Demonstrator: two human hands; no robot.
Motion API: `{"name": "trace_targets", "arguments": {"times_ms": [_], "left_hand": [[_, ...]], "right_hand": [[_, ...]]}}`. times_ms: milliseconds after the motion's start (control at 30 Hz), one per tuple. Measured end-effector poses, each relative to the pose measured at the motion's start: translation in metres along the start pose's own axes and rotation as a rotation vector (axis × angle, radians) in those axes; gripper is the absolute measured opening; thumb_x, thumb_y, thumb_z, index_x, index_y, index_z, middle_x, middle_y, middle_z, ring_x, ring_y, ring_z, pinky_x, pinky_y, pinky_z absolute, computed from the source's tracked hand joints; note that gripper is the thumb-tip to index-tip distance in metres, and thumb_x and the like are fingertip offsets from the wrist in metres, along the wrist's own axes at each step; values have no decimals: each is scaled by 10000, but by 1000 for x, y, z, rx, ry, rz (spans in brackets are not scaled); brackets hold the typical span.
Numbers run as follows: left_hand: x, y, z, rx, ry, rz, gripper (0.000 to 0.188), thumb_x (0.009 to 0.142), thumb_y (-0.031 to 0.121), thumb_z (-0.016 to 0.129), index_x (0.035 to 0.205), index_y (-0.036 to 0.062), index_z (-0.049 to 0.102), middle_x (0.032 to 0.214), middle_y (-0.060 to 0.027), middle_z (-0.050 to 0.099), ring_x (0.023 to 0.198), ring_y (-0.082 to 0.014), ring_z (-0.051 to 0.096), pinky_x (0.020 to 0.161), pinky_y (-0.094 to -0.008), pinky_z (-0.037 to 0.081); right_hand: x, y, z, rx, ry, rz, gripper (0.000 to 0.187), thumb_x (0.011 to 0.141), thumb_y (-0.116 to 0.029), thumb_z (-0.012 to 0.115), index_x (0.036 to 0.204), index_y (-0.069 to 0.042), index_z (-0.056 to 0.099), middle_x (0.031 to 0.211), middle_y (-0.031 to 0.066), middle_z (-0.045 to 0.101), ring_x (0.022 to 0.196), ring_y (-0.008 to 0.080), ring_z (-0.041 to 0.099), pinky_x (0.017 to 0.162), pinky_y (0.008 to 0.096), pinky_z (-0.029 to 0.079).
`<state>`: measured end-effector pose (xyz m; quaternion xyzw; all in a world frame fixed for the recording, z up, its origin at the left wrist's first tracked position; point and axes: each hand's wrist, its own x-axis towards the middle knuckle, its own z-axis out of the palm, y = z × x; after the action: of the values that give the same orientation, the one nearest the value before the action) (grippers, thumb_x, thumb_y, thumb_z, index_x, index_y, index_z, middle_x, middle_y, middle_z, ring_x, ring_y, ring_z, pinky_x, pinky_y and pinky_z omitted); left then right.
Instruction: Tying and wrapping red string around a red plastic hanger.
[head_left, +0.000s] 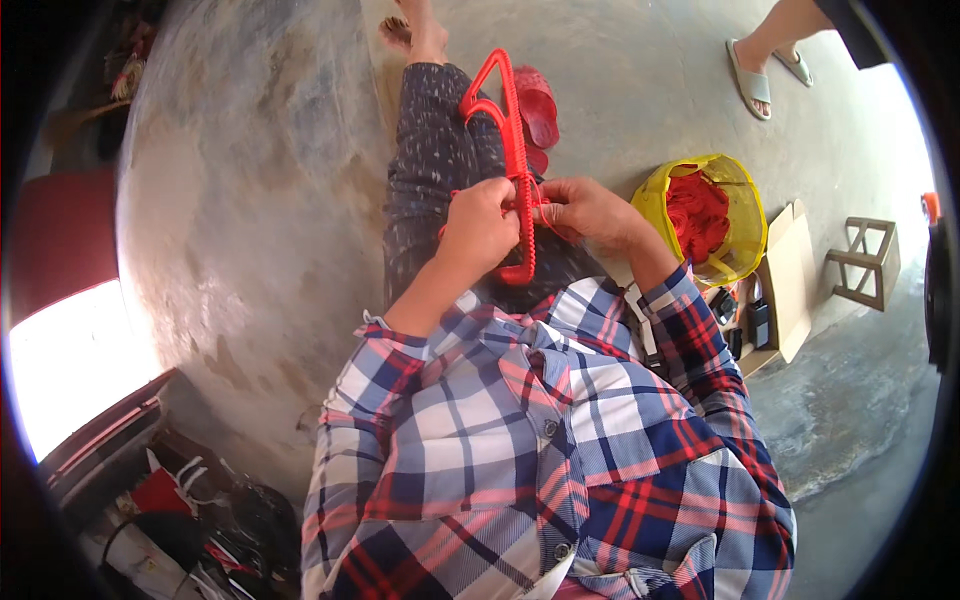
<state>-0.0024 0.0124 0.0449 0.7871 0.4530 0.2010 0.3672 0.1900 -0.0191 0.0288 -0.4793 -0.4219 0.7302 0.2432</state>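
Gripping a long red plastic frame [517, 160] that rests along the person's lap, the left hand [478, 228] has its fingers closed round the frame's lower stretch, while the right hand [588, 210] pinches red cord against the frame from the other side. Near the right forearm on the concrete floor [260, 200] stands a yellow mesh basket [745, 215] filled with red yarn [698, 212]. Just beside the basket lies an open cardboard box [790, 275] with small dark items inside, too small to tell apart.
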Motion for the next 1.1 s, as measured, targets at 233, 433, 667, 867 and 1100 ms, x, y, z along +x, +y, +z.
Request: {"name": "trace_targets", "arguments": {"times_ms": [233,433,667,867,1100], "left_hand": [[3,-4,-2,-175,-16,-79,100,763,13,639,860,-10,629,823,-139,652,715,-233,651,658,-308,502],[1,-15,-9,-194,163,-36,149,762,12,615,909,-8,619,914,-114,628,827,-199,634,733,-296,502],[16,-35,2,-1044,-237,-400,420,782,51,582,1185,-39,502,1142,-100,565,999,-151,560,942,-278,422],[22,-33,5,-1036,-224,-443,297,894,22,535,1182,-47,511,1061,-81,605,950,-127,587,877,-254,464],[26,-29,6,-1024,-171,-434,261,905,46,563,1151,-35,538,1045,-74,623,926,-120,597,836,-241,475]], "right_hand": [[-1,9,3,-75,159,-71,221,888,-221,650,950,-8,652,815,-2,595,760,101,551,677,247,441],[-18,0,-41,361,444,-517,84,839,-138,632,887,-70,643,1073,89,616,1010,192,574,889,353,437],[-103,-30,-132,950,380,-791,146,890,-127,528,766,-104,456,619,-48,362,503,48,311,441,209,251],[-51,-2,-83,510,730,-478,59,921,-140,545,934,-83,551,599,-79,323,472,24,265,402,194,191],[0,-18,11,172,496,-146,134,928,-213,577,925,-92,521,642,-61,407,485,28,318,428,199,254]]}}
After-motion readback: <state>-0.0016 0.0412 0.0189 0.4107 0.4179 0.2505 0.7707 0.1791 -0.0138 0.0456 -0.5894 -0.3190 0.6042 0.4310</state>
